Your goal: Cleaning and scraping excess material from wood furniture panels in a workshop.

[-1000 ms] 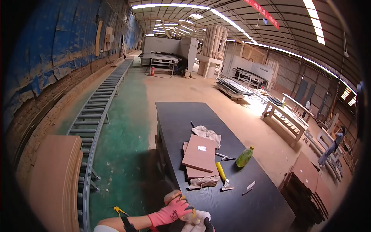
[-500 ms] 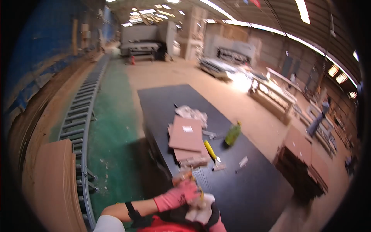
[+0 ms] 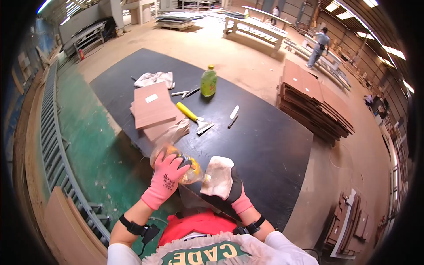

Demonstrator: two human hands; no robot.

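My left hand (image 3: 165, 176), in a pink and black work glove, is closed around a clear plastic bottle (image 3: 191, 171) with a yellow-orange label. The bottle lies tilted on its side in my grip, its neck against or very near a folded white cloth (image 3: 217, 177). That cloth is held by my gloved right hand (image 3: 237, 189), whose fingers are partly hidden by it. Both hands are over the near edge of the black table (image 3: 260, 132). Beyond them lie a yellow-handled scraper (image 3: 187, 111) and a stack of brown panels (image 3: 154, 106).
A green bottle (image 3: 208, 81) stands on the table near pens and a crumpled rag (image 3: 153, 79). Stacked brown boards (image 3: 304, 101) flank the table's right side. A roller conveyor (image 3: 57, 145) runs along the left. A person (image 3: 319, 46) stands farther back.
The view has swung to the right and downward. My hands, close together and blurred before, are now spread apart, and the bottle and cloth show plainly.
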